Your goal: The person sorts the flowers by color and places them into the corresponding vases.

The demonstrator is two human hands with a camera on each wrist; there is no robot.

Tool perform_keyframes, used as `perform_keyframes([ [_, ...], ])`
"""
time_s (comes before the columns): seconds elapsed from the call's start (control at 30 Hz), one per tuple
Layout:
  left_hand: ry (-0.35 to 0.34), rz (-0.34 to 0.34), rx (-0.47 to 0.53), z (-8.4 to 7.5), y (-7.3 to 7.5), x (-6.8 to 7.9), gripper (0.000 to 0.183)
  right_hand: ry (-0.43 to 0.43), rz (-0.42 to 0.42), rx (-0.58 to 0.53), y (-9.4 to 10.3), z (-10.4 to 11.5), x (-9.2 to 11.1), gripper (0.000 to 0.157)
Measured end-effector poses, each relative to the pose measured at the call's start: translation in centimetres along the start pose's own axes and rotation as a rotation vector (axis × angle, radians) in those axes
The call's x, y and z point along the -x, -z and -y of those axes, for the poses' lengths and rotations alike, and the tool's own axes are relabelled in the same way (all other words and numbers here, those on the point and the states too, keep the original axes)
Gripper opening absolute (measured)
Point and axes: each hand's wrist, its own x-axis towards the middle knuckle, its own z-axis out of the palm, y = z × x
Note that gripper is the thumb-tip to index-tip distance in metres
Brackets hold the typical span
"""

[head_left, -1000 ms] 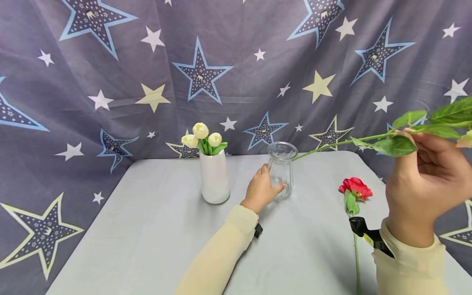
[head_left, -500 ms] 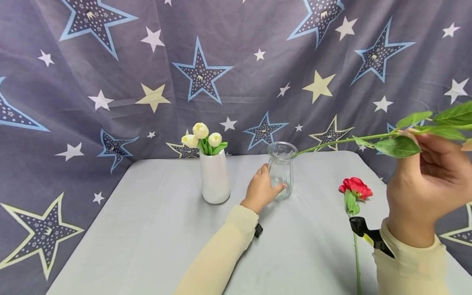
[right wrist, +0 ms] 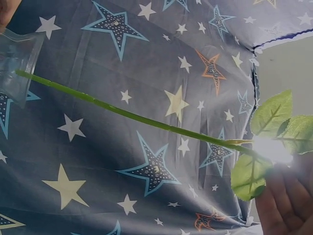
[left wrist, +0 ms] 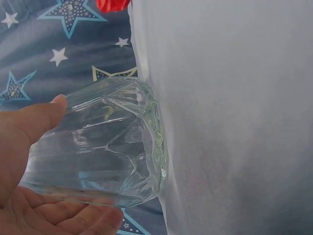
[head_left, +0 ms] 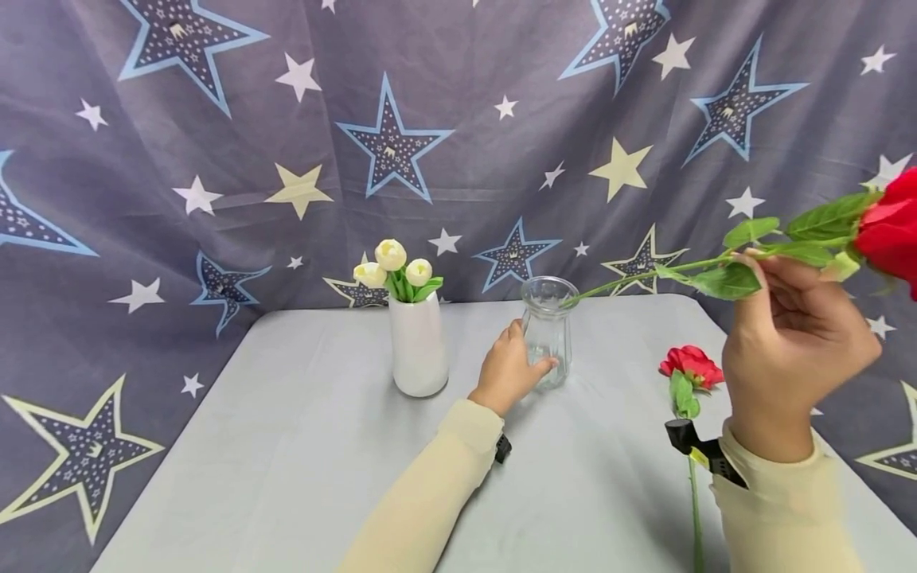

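My left hand [head_left: 507, 369] holds a clear glass vase [head_left: 557, 338] upright on the table; in the left wrist view, thumb and fingers curl around its faceted glass [left wrist: 98, 147]. On the right, my right hand [head_left: 798, 358] pinches a red rose [head_left: 894, 231] by its leafy upper stem, well above the table. The bloom is cut off by the frame's edge. The long green stem [right wrist: 132, 115] slants down leftward, and its end is at the vase's mouth, seemingly just inside the rim. Glare hides the pinching fingertips in the right wrist view.
Left of the glass vase stands a white vase [head_left: 419, 354] with cream tulips [head_left: 390, 255]. Another red flower [head_left: 692, 366] lies on the grey-covered table [head_left: 301, 461], partly behind the right wrist. A star-print curtain [head_left: 444, 103] hangs behind the table.
The right hand has moved left with the rose, bringing the red bloom into view. The stem's end has shifted from the rim's right edge farther into the vase's mouth. The left hand stays put.
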Motion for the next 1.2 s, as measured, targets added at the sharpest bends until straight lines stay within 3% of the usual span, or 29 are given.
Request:
perform_keyframes([
  [0.47,0.003,0.006,0.014,0.0,0.1,0.1,0.099,0.001,0.11,0.158,-0.3,-1.4,1.3,0.016],
  [0.9,-0.011,0.004,0.002,-0.1,0.1,0.2,0.099,0.064,0.22,0.285,-0.3,-1.9,2.1,0.014],
  [1.2,-0.012,0.008,0.007,-0.1,0.1,0.1,0.098,0.097,0.28,0.394,0.4,-3.3,2.5,0.018],
])
